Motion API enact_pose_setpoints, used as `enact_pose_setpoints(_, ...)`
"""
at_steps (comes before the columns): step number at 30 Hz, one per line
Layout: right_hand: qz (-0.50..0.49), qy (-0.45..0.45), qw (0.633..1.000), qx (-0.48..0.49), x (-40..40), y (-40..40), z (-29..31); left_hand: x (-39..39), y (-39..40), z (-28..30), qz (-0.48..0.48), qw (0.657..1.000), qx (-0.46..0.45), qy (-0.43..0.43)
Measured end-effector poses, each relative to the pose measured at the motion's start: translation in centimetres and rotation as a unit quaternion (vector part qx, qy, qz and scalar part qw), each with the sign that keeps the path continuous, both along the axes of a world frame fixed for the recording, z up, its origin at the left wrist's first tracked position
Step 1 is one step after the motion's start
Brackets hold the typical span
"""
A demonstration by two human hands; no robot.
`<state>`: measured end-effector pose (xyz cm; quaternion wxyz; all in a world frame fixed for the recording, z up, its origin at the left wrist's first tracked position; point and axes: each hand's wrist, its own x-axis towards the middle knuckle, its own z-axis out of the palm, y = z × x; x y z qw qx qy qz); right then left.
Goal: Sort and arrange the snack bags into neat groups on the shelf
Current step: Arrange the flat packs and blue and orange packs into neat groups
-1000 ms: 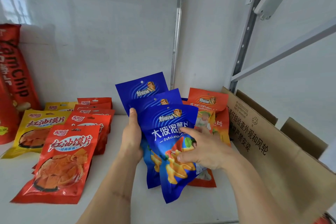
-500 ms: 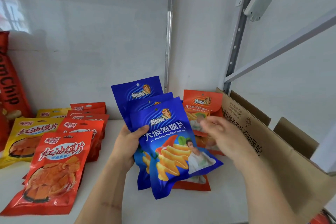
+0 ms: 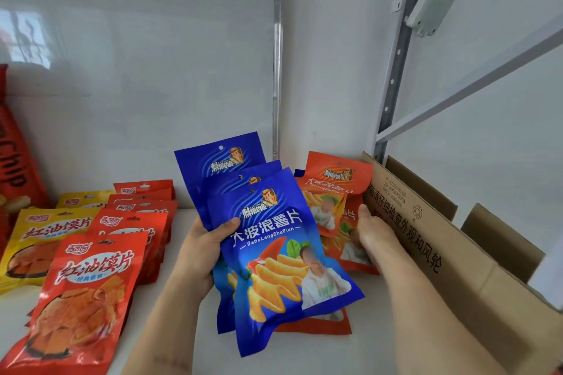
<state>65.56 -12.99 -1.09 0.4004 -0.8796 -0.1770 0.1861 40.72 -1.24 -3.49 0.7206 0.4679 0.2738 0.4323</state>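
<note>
I am watching the left hand gripping a fan of three blue bags above the middle of the shelf, thumb lying across the front bag's upper left edge. The bags are standing nearly upright with their long axes running top to bottom, hang-holes up, and the front one is tilting so its bottom corner is swinging toward the right. The two rear blue bags are showing only their top strips and slivers below the hand.

The right hand is reaching toward the orange bags at the shelf's right end, fingers straight and lying against their right edge, beside the cardboard box. I cannot tell whether it is pinching a bag, since the fingertips are lying behind the bags. Those orange bags are leaning upright near the back wall, partly covered by the blue fan; another orange bag is lying flat beneath, with only its bottom edge peeking out.

Toward the left end, red bags are lying in an overlapping row from front edge to back, tops pointing rearward, with yellow bags beside them. A tall red bag is being cut off by the left border.
</note>
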Motion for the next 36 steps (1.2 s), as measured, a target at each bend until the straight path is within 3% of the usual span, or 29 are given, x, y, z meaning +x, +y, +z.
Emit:
enact_pose_setpoints(8, 0.004, 0.046, 0.999, 0.011, 0.4, 0.2, 0.7, -0.2, 0.3, -0.1, 0.004, 1.0, -0.003, -0.004)
enact_pose_setpoints(16, 0.008, 0.132, 0.988, 0.082, 1.7, -0.4, 0.8, -0.2, 0.4, -0.1, 0.012, 1.0, -0.007, -0.003)
enact_pose_setpoints(18, 0.016, 0.09, 0.992, 0.085, 1.1, -0.8, 2.3, -0.1, 0.3, -0.1, 0.015, 1.0, -0.004, -0.002)
enact_pose_setpoints(20, 0.042, -0.024, 0.997, 0.058, 0.5, -1.4, 4.1, 0.0, 0.2, -0.1, 0.019, 1.0, 0.0, 0.001)
enact_pose_setpoints(22, 0.068, -0.152, 0.986, 0.014, -0.1, -2.3, 6.1, 0.1, 0.2, -0.1, 0.026, 1.0, 0.005, 0.004)
enact_pose_setpoints(25, 0.065, -0.253, 0.965, -0.005, -0.4, -3.4, 8.5, 0.0, 0.2, -0.1, 0.034, 0.999, 0.01, 0.001)
enact_pose_setpoints(27, 0.056, -0.286, 0.957, 0.003, -0.7, -4.1, 9.5, 0.0, 0.2, -0.1, 0.036, 0.999, 0.008, -0.003)
enact_pose_setpoints(30, 0.019, -0.278, 0.954, 0.111, -1.2, -4.8, 10.3, 0.0, 0.3, -0.2, 0.039, 0.999, 0.008, -0.005)
enact_pose_setpoints(36, 0.009, -0.334, 0.919, 0.207, -2.5, -6.0, 11.6, -0.5, 1.1, -0.4, 0.067, 0.997, -0.004, -0.025)
